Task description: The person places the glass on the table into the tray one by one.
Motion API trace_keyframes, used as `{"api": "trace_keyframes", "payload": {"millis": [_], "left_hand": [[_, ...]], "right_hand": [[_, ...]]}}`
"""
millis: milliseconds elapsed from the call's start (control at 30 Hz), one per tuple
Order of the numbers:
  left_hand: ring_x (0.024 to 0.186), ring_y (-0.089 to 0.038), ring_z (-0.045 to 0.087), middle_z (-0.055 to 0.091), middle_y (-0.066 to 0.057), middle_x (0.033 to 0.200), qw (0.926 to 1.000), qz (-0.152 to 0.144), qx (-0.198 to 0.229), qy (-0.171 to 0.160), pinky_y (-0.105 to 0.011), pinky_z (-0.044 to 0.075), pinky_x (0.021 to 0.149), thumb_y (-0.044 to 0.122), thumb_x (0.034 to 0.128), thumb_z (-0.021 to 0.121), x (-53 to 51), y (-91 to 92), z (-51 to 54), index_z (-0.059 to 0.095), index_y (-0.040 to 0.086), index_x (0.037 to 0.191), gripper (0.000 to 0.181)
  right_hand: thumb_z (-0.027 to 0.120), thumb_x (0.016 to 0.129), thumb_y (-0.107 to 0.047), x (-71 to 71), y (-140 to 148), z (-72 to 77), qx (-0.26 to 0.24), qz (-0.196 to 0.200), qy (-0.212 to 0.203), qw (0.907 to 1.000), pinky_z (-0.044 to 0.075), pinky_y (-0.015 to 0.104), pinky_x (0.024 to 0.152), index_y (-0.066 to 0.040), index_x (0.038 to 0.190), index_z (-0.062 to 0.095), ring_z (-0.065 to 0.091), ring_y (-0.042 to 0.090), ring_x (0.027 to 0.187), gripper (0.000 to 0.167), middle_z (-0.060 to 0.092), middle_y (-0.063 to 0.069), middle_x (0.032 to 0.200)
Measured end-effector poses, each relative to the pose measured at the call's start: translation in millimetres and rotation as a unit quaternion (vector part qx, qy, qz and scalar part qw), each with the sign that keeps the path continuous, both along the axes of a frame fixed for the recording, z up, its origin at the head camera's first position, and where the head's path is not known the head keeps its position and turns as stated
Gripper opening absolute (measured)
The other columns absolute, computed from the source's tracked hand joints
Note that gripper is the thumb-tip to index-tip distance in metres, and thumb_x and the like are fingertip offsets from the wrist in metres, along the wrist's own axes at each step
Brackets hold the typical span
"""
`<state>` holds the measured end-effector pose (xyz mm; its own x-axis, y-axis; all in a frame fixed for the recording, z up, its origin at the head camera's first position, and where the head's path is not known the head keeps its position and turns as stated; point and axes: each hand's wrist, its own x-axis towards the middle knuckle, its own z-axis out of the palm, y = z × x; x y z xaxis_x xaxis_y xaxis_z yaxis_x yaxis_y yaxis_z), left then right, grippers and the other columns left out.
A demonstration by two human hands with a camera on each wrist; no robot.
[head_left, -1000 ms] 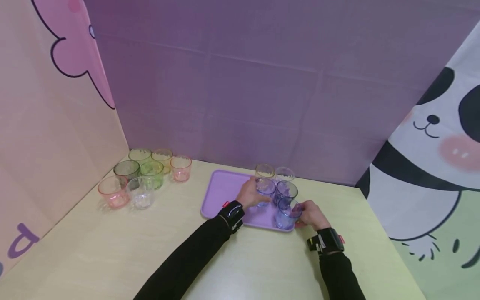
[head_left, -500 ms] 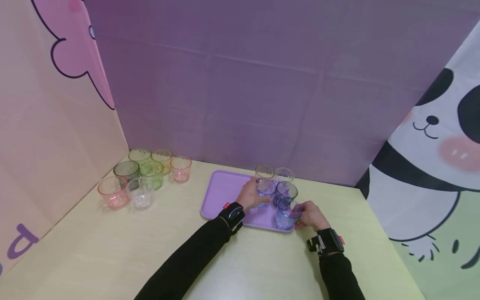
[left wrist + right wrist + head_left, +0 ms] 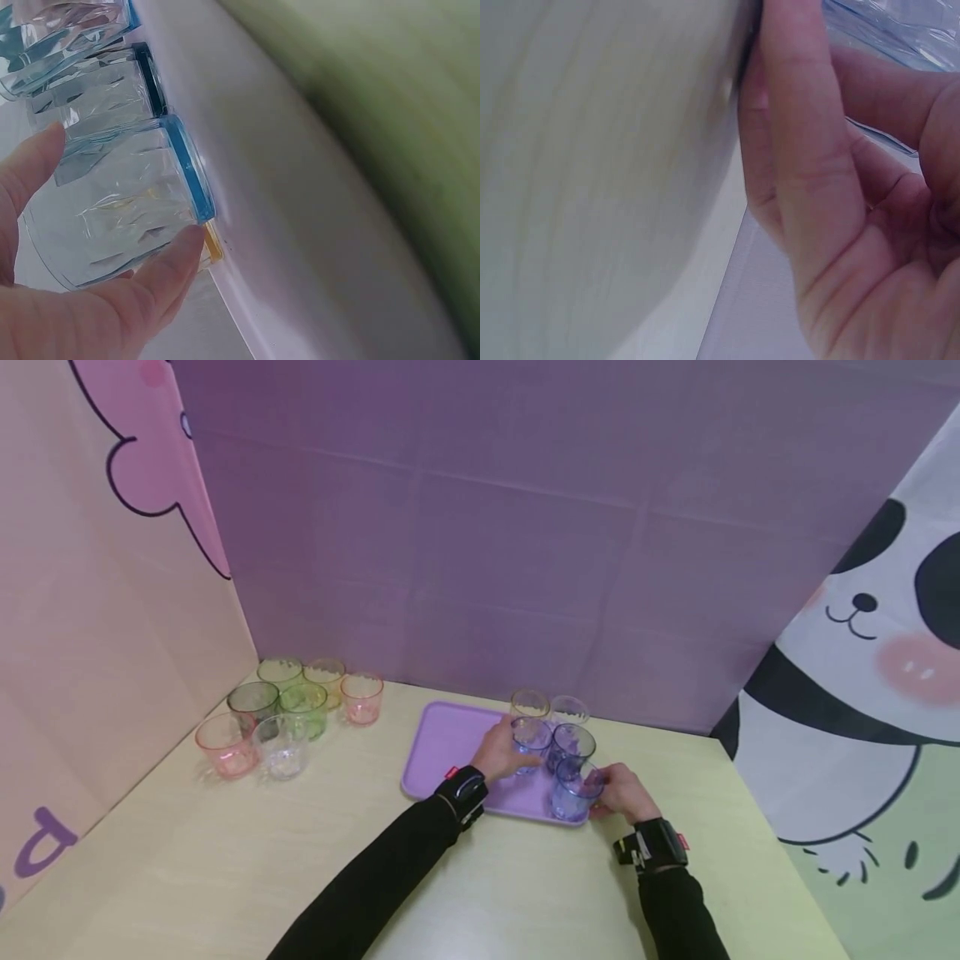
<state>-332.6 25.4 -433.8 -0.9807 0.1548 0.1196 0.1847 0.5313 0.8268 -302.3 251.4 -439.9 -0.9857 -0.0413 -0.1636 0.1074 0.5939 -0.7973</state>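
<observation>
On the right part of the purple tray [image 3: 444, 745] several tinted glasses stand upright, close together. My left hand [image 3: 497, 753] holds a pale blue glass [image 3: 533, 737], with thumb and fingers on either side of it in the left wrist view. At the tray's front right corner, my right hand [image 3: 624, 792] grips a blue glass [image 3: 574, 795] from the right. Its fingers [image 3: 806, 142] lie low by the tray edge in the right wrist view, where little of the glass shows. A grey-blue glass [image 3: 573, 743] stands between these two.
Behind the held glasses stand an amber glass [image 3: 529, 702] and a clear glass [image 3: 570, 708]. At the table's left back is a group of several glasses, among them a pink glass [image 3: 227, 747] and a green glass [image 3: 304, 710]. A purple backdrop [image 3: 465, 568] rises behind.
</observation>
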Motion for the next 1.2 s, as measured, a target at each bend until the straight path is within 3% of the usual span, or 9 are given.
{"api": "trace_keyframes", "payload": {"millis": [367,500,633,867,967,1200], "left_hand": [[0.116,-0.029,0.047,0.048,-0.018,0.129,1.0,-0.006,0.001,0.0,-0.04,0.039,0.097,0.03,0.0656,0.081,-1.1,-2.5,-3.5,0.032,0.002,0.136,0.09],[0.115,-0.029,0.048,0.05,-0.018,0.127,0.9995,-0.028,0.009,0.006,-0.042,0.039,0.097,0.017,0.0618,0.082,0.2,-7.9,-1.3,0.035,0.003,0.135,0.088],[0.109,-0.03,0.051,0.054,-0.018,0.119,0.9987,-0.043,-0.021,0.019,-0.04,0.042,0.094,0.0,0.0565,0.079,1.8,-15.9,2.8,0.041,-0.001,0.127,0.08],[0.12,-0.033,0.043,0.045,-0.022,0.129,0.9978,-0.026,-0.06,0.008,-0.042,0.033,0.102,-0.002,0.0651,0.071,1.8,-33.9,6.8,0.037,-0.004,0.133,0.075],[0.121,-0.033,0.041,0.044,-0.024,0.131,0.9965,-0.01,-0.082,0.013,-0.041,0.032,0.103,0.002,0.0699,0.068,-0.1,-42.4,6.7,0.034,-0.005,0.135,0.073],[0.115,-0.033,0.047,0.051,-0.021,0.124,0.994,0.012,-0.099,0.043,-0.041,0.038,0.098,0.01,0.0745,0.067,-1.4,-64.8,9.9,0.045,-0.005,0.127,0.059]], "right_hand": [[0.056,0.075,0.013,-0.2,-1,0.1,0.011,-0.01,-0.009,0.9998,0.055,0.037,0.056,0.007,0.084,0.064,0.063,0.025,0.059,0.013,0.063,0.012,0.075],[0.057,0.074,0.012,-0.5,-1,-0.2,0.012,-0.007,-0.007,0.9999,0.055,0.037,0.056,0.007,0.084,0.064,0.063,0.026,0.06,0.013,0.064,0.013,0.076],[0.059,0.077,0.009,0.1,-1,2.2,0.01,0.0,-0.008,0.9999,0.055,0.037,0.056,0.007,0.084,0.064,0.063,0.025,0.061,0.009,0.063,0.014,0.078],[0.059,0.077,0.009,-1.3,1,1.6,0.007,0.0,-0.006,1.0,0.055,0.037,0.056,0.007,0.084,0.064,0.063,0.024,0.062,0.009,0.063,0.015,0.079],[0.058,0.077,0.009,-0.4,2,2.3,0.001,0.008,-0.004,1.0,0.055,0.037,0.056,0.007,0.083,0.064,0.063,0.024,0.061,0.008,0.063,0.015,0.079],[0.056,0.076,0.011,-0.8,2,2.3,0.004,0.017,0.001,0.9999,0.055,0.035,0.055,0.007,0.082,0.064,0.063,0.024,0.06,0.011,0.063,0.015,0.077]]}}
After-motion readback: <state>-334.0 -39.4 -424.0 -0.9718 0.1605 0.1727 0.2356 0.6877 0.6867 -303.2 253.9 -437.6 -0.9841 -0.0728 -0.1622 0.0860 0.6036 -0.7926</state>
